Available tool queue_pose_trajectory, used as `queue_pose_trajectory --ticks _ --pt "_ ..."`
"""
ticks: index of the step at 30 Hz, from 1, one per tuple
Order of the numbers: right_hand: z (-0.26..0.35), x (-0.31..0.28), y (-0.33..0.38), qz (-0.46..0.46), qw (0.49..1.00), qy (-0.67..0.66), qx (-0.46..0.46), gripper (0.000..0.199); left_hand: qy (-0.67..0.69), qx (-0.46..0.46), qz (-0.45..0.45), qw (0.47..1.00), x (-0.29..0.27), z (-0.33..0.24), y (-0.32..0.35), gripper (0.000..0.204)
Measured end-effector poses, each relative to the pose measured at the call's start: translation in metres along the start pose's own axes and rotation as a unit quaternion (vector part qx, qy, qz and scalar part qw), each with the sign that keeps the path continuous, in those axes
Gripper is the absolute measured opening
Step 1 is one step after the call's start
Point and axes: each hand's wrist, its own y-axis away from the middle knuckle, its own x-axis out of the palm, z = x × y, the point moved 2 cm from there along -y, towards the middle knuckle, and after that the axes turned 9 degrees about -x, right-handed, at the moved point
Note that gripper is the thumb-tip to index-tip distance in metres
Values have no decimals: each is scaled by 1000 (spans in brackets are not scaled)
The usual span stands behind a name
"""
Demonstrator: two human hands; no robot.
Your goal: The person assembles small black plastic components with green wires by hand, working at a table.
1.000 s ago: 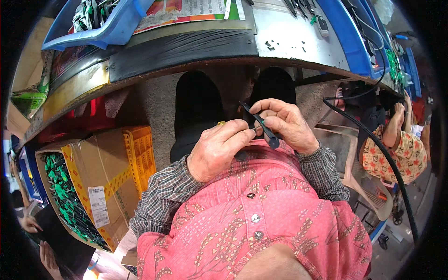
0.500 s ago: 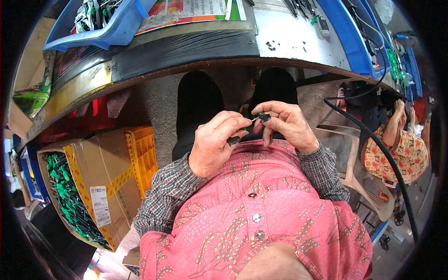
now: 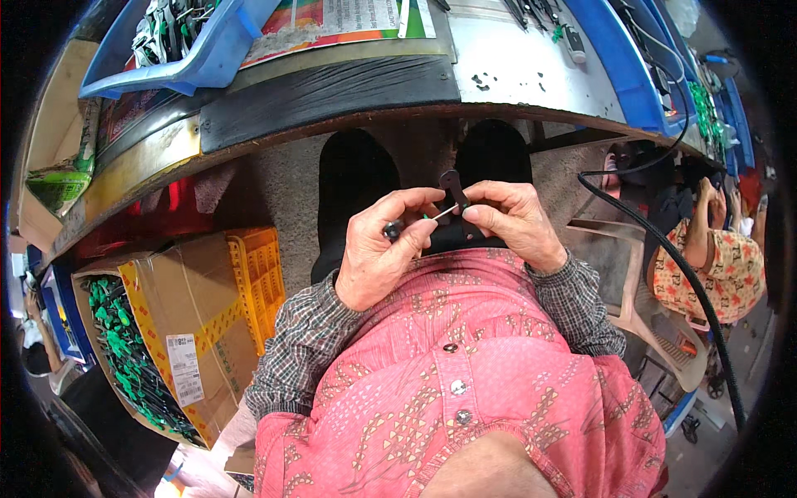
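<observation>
My left hand [image 3: 378, 245] is closed around a slim tool with a thin metal shaft [image 3: 446, 212]. The tool's dark rounded end [image 3: 392, 231] sticks out at the back of the fist, and a bit of green shows near my thumb. In my right hand [image 3: 516, 217], thumb and fingers pinch a flat dark piece [image 3: 452, 183] with a rounded end, standing up above the fingertips. The shaft's tip meets my right fingertips at the lower end of that piece; the exact contact is hidden. Both hands are above my lap.
A worktable edge [image 3: 332, 87] curves ahead, carrying a blue bin [image 3: 195, 73] of tools and small black bits [image 3: 481, 83]. To the left stand a carton [image 3: 195, 307] of green-and-black pieces and an orange crate [image 3: 257, 282]. A black cable [image 3: 664, 241] hangs right, near another person [image 3: 706, 266].
The flat dark piece now stands upright above my right fingertips, where only a small dark part showed before. More of the shaft shows, and my left fingers have shifted slightly.
</observation>
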Motion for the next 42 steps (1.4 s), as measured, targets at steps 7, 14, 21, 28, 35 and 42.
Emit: queue_pose_trajectory --ticks 7,14,21,28,35,42 --pt "-4 0 -4 27 994 67 -82 17 130 -27 35 991 3 8 -2 36" --pt "2 8 -1 8 998 -35 -48 17 230 -7 56 972 7 8 -4 47" --pt "6 12 -2 -28 988 111 -103 18 286 20 74 955 10 6 -6 60" --pt "20 20 -2 -19 959 254 -123 52 298 27 56 953 10 6 -8 68" --pt "24 30 -5 -15 942 296 -158 95 278 45 43 958 10 3 -11 67" --pt "16 35 -6 -52 931 301 -202 102 344 -6 53 937 17 2 -11 66"
